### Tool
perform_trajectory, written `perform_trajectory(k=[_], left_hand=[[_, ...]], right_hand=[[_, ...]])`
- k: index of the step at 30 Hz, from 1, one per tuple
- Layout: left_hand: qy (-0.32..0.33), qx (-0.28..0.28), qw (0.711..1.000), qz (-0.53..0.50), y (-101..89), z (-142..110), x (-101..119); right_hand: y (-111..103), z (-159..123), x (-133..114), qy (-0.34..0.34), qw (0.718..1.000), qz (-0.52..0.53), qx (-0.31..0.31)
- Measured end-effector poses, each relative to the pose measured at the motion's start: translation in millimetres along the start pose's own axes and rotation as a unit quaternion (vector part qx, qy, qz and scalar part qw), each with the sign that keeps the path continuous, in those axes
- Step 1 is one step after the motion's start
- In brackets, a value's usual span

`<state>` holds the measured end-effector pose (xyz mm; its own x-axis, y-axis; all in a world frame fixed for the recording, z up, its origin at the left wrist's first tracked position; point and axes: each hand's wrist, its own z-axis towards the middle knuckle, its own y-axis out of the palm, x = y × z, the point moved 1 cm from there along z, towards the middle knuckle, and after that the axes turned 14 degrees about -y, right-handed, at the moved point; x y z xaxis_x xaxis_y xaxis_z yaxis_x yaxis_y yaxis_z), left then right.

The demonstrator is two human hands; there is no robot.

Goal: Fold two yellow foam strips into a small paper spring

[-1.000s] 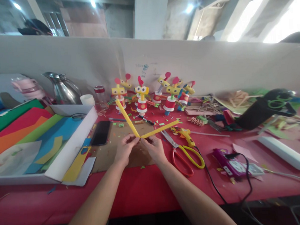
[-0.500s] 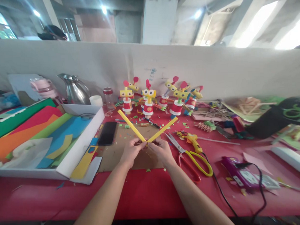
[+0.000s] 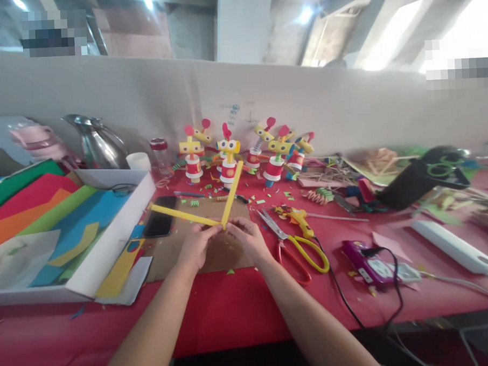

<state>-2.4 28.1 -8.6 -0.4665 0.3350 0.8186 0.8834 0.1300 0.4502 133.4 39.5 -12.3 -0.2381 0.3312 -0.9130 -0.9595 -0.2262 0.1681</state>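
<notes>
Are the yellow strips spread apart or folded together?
Spread apart: the yellow strips meet between the left hand and right hand, their far ends wide apart.

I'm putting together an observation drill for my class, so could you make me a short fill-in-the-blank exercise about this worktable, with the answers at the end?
1. The left hand and the right hand hold an angled strip piece coloured ____.
2. The scissors have one yellow handle and one ____ handle.
3. In this view, the metal jug stands to the ____ of the cup.
4. The open box has walls coloured ____.

Missing words: yellow; red; left; white.
</notes>
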Motion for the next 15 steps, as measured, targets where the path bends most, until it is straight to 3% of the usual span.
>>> perform_trajectory(k=[6, 15], left_hand=[[-0.002, 0.005, 1.000, -0.018, 1.4, 0.1, -0.2], [0.006, -0.009, 1.000, -0.013, 6.3, 0.6, -6.7]], right_hand=[[0.1, -1.0, 10.5, -0.052, 0.997, -0.037, 0.032], [-3.2, -1.5, 6.4, -0.045, 0.995, -0.077, 0.053]])
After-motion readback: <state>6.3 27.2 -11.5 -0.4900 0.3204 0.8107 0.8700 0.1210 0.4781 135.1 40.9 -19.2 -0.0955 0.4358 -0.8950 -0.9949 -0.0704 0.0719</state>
